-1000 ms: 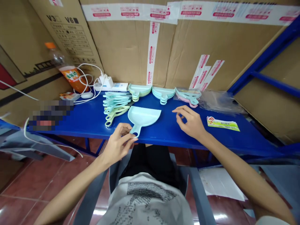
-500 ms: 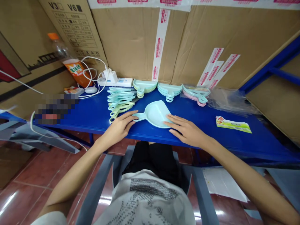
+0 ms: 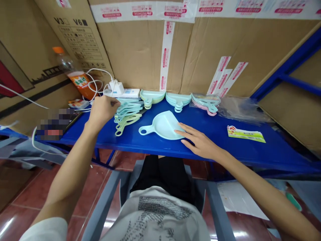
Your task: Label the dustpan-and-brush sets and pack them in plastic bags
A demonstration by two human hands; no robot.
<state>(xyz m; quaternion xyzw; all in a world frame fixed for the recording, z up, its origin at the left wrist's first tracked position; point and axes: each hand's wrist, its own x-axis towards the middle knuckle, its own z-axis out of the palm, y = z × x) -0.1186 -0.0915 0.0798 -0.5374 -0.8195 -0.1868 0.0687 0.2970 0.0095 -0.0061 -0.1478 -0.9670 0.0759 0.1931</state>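
Touching the light-blue dustpan, the right hand lies wide; the left hand, curled narrow, meets the stacked blue pieces, grip unclear.

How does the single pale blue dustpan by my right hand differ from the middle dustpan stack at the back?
Count: the single dustpan lies alone, while the middle stack is several pans nested together.
Pose: the single dustpan's handle points left; the middle stack's handles point toward you.
Contact: your right hand rests on the single dustpan; neither hand touches the middle stack.
Shared: pale blue colour, rounded pan, looped handle.
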